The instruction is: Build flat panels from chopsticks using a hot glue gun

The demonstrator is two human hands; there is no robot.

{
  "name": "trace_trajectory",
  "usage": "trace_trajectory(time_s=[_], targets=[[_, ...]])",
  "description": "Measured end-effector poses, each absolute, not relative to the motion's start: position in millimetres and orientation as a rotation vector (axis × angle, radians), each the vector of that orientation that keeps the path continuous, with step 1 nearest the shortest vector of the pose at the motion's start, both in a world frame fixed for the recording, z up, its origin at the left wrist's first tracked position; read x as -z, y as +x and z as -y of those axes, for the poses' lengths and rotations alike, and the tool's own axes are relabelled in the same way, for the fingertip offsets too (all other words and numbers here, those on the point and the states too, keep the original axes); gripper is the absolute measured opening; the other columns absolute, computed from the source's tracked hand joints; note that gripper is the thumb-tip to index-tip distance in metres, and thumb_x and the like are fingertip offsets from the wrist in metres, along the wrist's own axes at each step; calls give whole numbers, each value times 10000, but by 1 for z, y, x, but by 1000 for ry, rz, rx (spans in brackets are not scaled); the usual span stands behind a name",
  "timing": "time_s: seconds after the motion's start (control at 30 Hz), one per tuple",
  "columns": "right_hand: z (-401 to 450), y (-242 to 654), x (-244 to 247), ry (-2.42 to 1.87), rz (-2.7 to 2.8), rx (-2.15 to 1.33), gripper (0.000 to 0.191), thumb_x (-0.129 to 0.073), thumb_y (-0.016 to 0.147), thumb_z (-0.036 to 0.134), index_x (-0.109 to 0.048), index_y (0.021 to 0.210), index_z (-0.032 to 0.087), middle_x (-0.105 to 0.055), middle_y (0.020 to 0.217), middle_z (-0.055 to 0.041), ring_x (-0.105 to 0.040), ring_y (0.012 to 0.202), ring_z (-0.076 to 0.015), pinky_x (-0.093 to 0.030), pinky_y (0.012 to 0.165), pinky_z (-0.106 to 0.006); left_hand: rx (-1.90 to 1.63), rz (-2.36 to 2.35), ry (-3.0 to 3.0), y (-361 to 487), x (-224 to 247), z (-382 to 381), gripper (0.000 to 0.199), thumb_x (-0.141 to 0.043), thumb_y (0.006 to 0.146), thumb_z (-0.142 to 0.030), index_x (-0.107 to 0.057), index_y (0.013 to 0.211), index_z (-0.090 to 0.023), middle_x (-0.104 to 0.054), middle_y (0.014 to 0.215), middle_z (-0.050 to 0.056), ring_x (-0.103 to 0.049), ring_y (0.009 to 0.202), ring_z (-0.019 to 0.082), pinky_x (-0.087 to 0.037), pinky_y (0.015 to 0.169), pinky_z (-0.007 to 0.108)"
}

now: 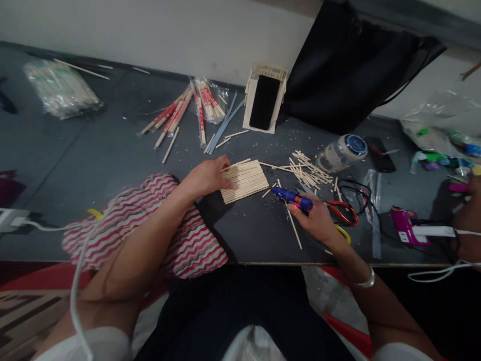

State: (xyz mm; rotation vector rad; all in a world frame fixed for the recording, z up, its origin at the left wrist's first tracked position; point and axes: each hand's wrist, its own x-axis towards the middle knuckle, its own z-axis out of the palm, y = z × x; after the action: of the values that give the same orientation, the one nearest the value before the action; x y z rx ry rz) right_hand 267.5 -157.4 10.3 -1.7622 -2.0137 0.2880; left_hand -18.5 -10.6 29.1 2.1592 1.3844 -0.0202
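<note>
A panel of thin wooden sticks laid side by side (248, 183) is at the middle of the table. My left hand (210, 175) grips its left edge, thumb on top, with a single stick lying along the far side near the fingers. In my right hand (317, 218) is a blue hot glue gun (291, 197), its small red light glowing. The nozzle points left and reaches the panel's right edge; whether it touches cannot be made out. Loose cut sticks (306, 170) lie in a heap beyond the glue gun.
A clear jar with a blue lid (341, 152), red-handled scissors (341, 211) and a purple power adapter (409, 225) are to the right. Packaged chopsticks (171, 118) and a propped phone (265, 103) stand behind. A striped cloth (195, 245) lies under my left forearm. Another person's hand (469, 210) shows far right.
</note>
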Motion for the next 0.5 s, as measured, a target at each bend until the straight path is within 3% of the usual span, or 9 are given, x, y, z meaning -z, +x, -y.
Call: trace_trajectory(time_s=[0.5], targets=[[156, 267, -11, -1771, 2022, -226, 391, -524, 949, 566, -604, 740, 245, -674, 702, -66, -656, 703, -267, -505, 650, -369, 23, -1395, 2167, -18, -28, 10, 522, -755, 736, -489, -611, 1167, -233, -728, 972, 55, -690, 882, 274, -422, 676, 298]])
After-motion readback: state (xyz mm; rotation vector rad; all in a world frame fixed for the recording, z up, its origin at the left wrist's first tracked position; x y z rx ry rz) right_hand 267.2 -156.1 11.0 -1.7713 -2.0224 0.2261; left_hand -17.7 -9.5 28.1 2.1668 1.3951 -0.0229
